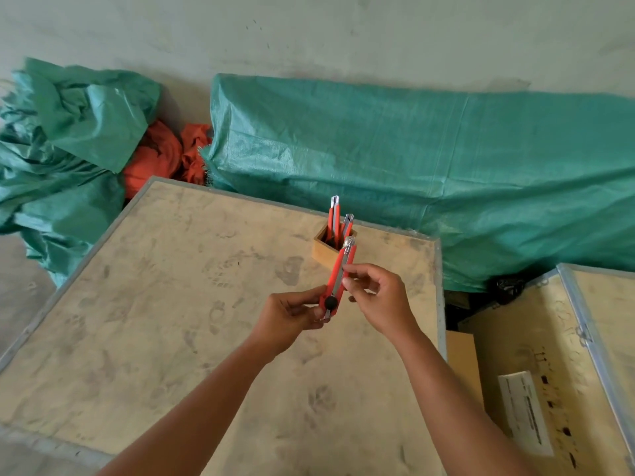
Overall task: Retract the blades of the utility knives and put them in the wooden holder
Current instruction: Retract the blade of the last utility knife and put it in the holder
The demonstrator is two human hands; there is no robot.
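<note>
Both hands hold one red utility knife (338, 276) above the dusty plywood crate top (171, 304). My left hand (292, 314) pinches its lower end by the black knob. My right hand (378, 297) grips the middle of the body with thumb and fingers on the slider. The knife points up and away, and its metal tip overlaps the wooden holder (324, 250) behind it; no blade shows past the tip. Two more red utility knives (335, 218) stand upright in that small holder near the crate's far edge.
Green tarpaulin (446, 159) covers bulky things behind the crate and at the left. Orange cloth (161, 156) lies between the tarps. A second plywood crate (549, 355) with a white label stands at the right, with a dark gap between the crates.
</note>
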